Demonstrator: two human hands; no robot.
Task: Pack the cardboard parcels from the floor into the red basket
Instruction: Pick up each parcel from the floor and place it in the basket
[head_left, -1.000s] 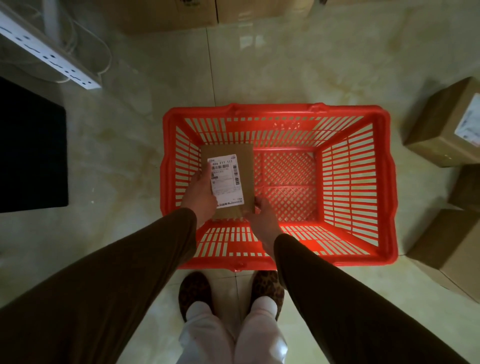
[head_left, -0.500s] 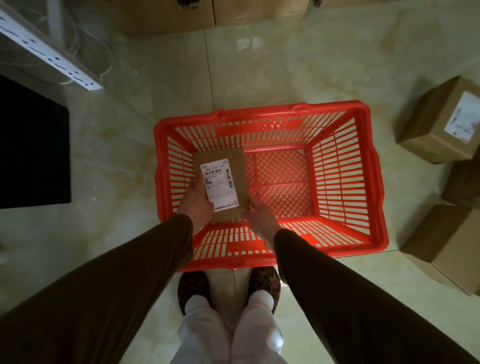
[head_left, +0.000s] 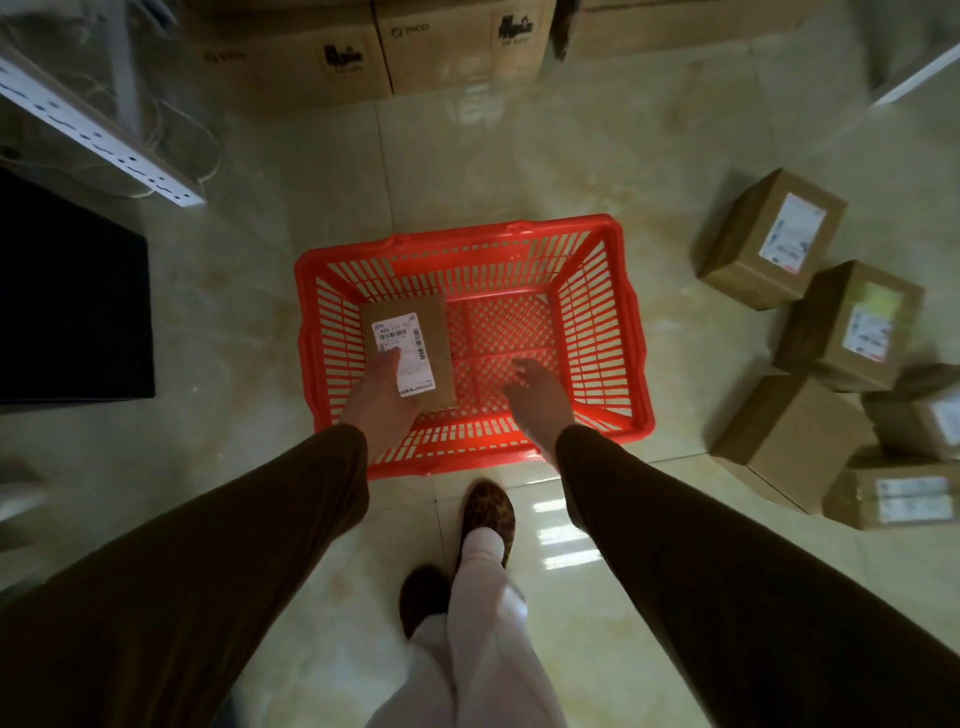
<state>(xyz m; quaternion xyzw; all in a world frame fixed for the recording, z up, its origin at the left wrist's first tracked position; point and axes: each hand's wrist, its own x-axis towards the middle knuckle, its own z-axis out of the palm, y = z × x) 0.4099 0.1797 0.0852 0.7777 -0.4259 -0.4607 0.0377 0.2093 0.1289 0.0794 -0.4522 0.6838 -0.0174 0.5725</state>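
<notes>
A red slatted basket (head_left: 631, 332) stands on the tiled floor just ahead of my feet. At its left side lies a flat cardboard parcel (head_left: 439, 338) with a white label. My left hand (head_left: 382, 400) rests on the parcel's near left edge, thumb on the label. My right hand (head_left: 537, 397) hovers over the basket's near right part, fingers spread, holding nothing. Several more labelled cardboard parcels lie on the floor to the right, the farthest (head_left: 763, 239), another (head_left: 847, 322) behind it, and a plain one (head_left: 789, 431) nearer me.
Large cardboard cartons (head_left: 374, 52) line the far wall. A white perforated shelf rail (head_left: 104, 140) with cables and a black panel (head_left: 67, 296) stand to the left. My feet in patterned slippers (head_left: 485, 514) are close to the basket's near rim.
My right hand has let go of the parcel and moved right, opening. The view has pulled back and shifted, showing more parcels on the right. My feet have stepped apart.
</notes>
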